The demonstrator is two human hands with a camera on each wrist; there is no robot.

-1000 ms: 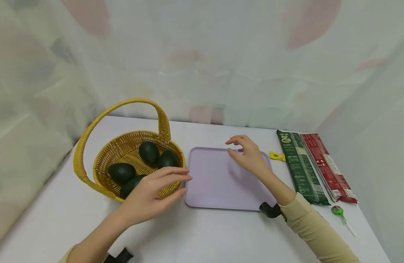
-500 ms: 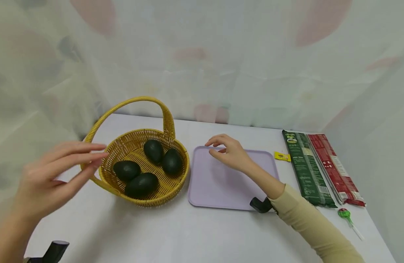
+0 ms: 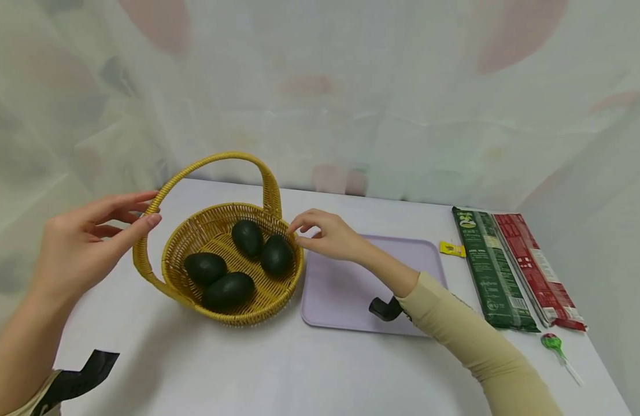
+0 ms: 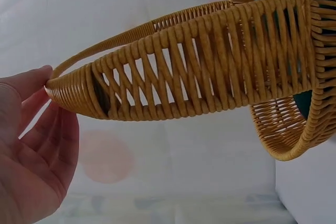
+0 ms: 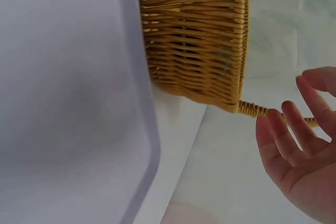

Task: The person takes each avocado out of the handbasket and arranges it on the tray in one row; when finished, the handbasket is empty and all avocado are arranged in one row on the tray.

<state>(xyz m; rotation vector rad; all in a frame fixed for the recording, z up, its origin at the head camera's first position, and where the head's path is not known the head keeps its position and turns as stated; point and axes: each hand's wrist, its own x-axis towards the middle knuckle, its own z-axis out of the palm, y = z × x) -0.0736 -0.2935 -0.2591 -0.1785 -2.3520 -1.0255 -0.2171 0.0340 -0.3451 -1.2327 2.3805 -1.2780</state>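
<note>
Left fingers (image 4: 67, 145) pinching handle (image 3: 231, 155), right fingers (image 5: 269, 148) near basket (image 5: 197, 40)

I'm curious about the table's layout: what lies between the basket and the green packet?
The head view shows a lilac tray, partly hidden by the right hand and forearm, then a yellow packet beside the green packet.

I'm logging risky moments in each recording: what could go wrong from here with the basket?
Tilting: the left hand pinches one side of the handle and the right hand grips nothing, so a lift now might tip the basket.
Rolling: the four avocados lie loose inside and could shift or spill if it tips.
Bumping: the tray lies close beside the basket, so a sideways swing might knock it.
</note>
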